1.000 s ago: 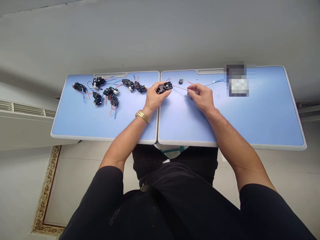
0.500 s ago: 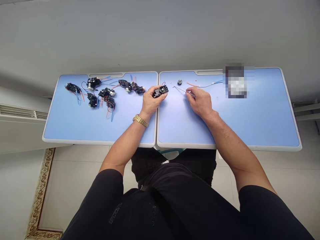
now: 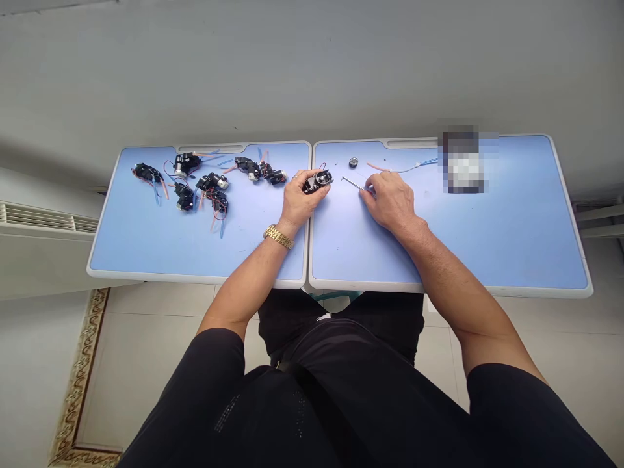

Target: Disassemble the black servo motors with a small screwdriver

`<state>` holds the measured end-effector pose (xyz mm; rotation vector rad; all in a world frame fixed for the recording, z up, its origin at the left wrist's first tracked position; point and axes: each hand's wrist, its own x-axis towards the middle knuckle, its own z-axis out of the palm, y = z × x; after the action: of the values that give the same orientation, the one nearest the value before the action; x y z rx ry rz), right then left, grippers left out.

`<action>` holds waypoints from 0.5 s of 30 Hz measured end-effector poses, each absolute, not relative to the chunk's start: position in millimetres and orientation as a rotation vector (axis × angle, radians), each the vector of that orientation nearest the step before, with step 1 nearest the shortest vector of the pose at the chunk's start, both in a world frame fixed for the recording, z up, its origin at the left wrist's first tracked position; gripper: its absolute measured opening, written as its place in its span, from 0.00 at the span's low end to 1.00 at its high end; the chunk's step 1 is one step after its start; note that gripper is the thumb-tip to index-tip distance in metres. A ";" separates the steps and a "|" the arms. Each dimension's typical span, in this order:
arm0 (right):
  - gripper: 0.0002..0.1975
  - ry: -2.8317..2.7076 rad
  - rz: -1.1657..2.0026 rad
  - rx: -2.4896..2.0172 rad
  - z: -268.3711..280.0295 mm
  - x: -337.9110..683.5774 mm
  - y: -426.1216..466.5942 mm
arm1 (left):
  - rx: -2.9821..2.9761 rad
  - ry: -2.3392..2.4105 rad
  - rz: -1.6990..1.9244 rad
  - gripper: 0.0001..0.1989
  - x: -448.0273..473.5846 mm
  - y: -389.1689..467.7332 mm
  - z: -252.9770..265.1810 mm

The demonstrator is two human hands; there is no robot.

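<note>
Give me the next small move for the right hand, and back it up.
Probably move the thin metal tool in the right hand left to the black part: the left hand grips that part, and blue tabletop shows between it and the tool's tip.

Plain tiled room used as a small assembly workspace; whether in a home or an office, I can't tell.
In front of me, two blue-topped tables [image 3: 156,244] meet edge to edge along a grey wall [image 3: 302,78]. Black wired assemblies [image 3: 186,164] lie grouped on the left one, and a slim metal tool [image 3: 351,182] is in the worker's right hand [image 3: 390,200], which makes it a workbench. A pale louvred unit [image 3: 39,218] at the left and the ornate brown-and-gold border [image 3: 80,383] on the floor tiles [image 3: 156,364] suggest a domestic or office interior.
</note>
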<state>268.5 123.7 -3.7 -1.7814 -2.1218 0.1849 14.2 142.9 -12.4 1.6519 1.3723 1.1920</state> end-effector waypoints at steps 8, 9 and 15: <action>0.18 -2.338 0.243 -1.602 7.0 248.5 153.5 | 1.636 1.391 1.192 0.16 16.0 141.6 -10.4; 0.18 -2.354 0.238 -1.614 8.4 244.9 158.6 | 1.629 1.393 1.191 0.16 16.3 141.4 -10.1; 0.15 -2.466 0.259 -1.624 13.3 234.2 182.8 | 1.605 1.390 1.199 0.16 17.8 141.1 -9.7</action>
<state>234.2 182.8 13.3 -1.6235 -2.4658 0.2585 17.8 141.1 -9.7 1.6050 1.3903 1.1989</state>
